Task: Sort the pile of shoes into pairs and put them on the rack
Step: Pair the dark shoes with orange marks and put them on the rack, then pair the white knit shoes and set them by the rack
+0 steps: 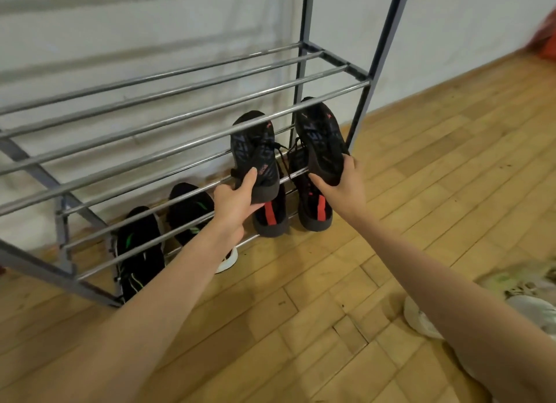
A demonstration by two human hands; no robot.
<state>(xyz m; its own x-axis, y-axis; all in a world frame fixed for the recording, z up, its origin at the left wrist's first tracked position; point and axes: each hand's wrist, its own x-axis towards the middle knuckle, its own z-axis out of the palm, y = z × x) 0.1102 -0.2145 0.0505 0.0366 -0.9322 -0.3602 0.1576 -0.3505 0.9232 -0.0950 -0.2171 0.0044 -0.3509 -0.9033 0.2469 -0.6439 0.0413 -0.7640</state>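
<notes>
At the rack's (186,125) right end, the left hand (237,204) and right hand (343,186) are each gripping one dark patterned shoe (255,152) (322,140), toes poking between the middle shelf bars. Two pairs are sitting on the bottom shelf; pale shoes (421,318) are waiting on the floor.

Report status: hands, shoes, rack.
Left hand and right hand each grip one dark patterned sneaker. Heading for middle shelf. Nothing blocking.

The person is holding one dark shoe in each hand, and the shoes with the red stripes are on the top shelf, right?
Not quite. The head view shows the red-striped shoes on the bottom shelf, not the top. Yes, left hand and right hand each hold one dark shoe.
</notes>
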